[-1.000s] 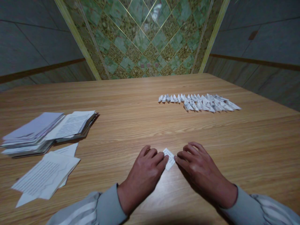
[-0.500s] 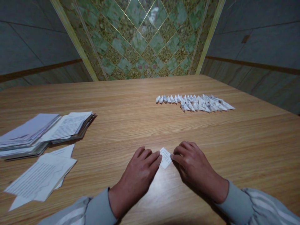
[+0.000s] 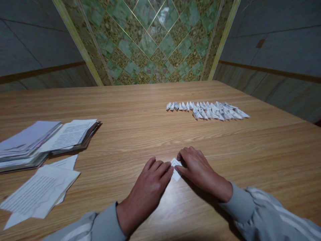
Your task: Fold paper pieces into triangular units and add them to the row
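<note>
Folded paper (head view): on the desk, nearer the person than the paper rows.
Change: right hand moved inward, now covering the paper's right corner; left hand unchanged.
Paper axis: longer near to far; far corner toward the rows' left end.
Left grip: pinching left corner.
Right grip: thumb on paper; clasp cannot be told.
</note>
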Tool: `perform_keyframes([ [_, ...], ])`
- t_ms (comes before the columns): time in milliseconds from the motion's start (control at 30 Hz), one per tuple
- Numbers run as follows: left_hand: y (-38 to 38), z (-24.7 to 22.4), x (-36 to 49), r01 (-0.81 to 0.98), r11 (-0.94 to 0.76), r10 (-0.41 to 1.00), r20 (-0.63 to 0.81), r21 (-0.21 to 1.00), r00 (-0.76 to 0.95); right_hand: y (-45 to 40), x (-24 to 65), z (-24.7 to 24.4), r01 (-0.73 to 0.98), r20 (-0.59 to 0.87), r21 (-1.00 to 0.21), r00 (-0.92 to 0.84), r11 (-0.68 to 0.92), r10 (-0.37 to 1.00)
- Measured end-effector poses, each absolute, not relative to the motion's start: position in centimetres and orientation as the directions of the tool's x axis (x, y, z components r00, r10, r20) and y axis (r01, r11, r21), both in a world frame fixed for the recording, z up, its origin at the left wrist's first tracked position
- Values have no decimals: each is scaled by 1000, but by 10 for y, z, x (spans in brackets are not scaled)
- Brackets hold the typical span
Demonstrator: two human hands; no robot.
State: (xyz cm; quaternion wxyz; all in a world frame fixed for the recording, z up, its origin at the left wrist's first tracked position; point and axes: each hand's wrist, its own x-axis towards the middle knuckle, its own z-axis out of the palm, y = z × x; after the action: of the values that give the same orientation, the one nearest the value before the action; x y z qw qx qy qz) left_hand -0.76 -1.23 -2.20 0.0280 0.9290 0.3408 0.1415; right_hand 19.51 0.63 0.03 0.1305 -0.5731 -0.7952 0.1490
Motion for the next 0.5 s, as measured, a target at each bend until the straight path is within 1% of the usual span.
perform_keyframes([
  [133, -12, -22, -8, 614, -761, 649, 268, 209, 712, 6, 197, -7, 820, 79, -482, -310, 308, 948],
  [200, -12, -22, -9, 591, -756, 654, 306, 281, 692, 6, 197, -10, 782, 83, -536, -325, 317, 942],
  [267, -11, -22, -10, 562, -716, 695, 355, 413, 625, 5, 196, -11, 737, 96, -586, -350, 337, 932],
  [333, -10, -22, -12, 531, -613, 784, 371, 585, 498, 5, 194, -10, 680, 142, -630, -375, 376, 916],
  [367, -10, -21, -13, 506, -542, 833, 353, 671, 425, 4, 193, -8, 641, 173, -654, -389, 401, 905],
  [433, -9, -20, -13, 430, -386, 911, 265, 816, 316, 3, 191, -3, 534, 223, -724, -418, 437, 881],
  [500, -9, -18, -12, 317, -241, 950, 156, 917, 272, 1, 188, 1, 403, 234, -816, -427, 416, 873],
])
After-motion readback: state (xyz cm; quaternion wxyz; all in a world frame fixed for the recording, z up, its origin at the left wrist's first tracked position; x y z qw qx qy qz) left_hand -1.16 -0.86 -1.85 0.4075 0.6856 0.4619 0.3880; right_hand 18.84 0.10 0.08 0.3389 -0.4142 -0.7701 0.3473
